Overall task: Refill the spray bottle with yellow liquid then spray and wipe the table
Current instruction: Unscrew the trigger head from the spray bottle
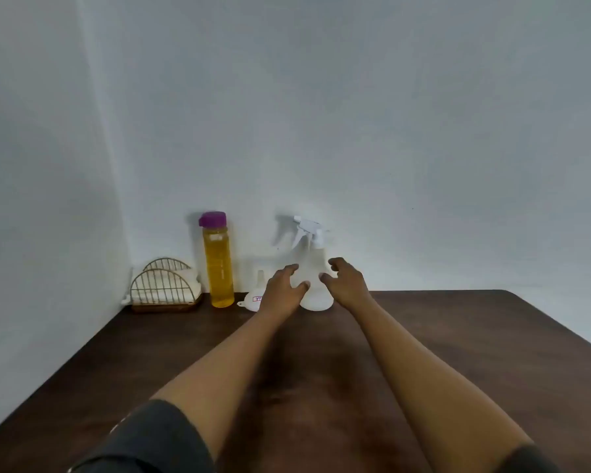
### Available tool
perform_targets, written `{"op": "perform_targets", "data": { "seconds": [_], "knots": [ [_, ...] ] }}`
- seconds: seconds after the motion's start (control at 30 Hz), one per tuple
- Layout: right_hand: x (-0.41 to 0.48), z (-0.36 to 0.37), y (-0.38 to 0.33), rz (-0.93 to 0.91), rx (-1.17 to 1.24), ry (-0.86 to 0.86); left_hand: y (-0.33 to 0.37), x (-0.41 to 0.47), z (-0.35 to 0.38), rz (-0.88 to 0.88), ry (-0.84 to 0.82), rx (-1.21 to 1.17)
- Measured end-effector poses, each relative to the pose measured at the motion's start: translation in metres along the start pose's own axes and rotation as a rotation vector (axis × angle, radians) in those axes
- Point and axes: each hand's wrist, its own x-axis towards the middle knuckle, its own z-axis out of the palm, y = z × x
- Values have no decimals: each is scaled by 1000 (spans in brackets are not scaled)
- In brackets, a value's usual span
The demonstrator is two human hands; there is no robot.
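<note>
I've got the spray bottle (310,257) upright at the back of the table (458,353), close against the wall (355,114), clear body, white trigger head pointing left. My left hand (283,289) and right hand (347,283) flank it low down, fingers spread and loosely curved, gripping nothing; I can't tell whether the thumbs touch the plastic. Just left of the spray bottle, partly behind the left hand, lies a white funnel (251,298). Further left stands the yellow-liquid bottle (218,268), purple cap on. Furthest left, in the corner, sits a wire holder (162,285) with folded white cloths.
</note>
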Motion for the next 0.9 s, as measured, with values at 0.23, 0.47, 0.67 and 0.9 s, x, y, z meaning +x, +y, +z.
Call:
{"op": "perform_targets", "data": {
  "seconds": [0.23,0.47,0.67,0.9],
  "knots": [
    [48,20,27,76,153,-115,-30,31,19,-35,-94,-164],
    [28,11,25,43,150,-112,-27,8,17,-31,-113,-252],
    [-25,0,15,32,150,-104,-14,-47,3,-65,-109,-330],
    [-97,-6,-4,-32,143,-112,-2,-124,-30,-51,-87,-376]
  ]
}}
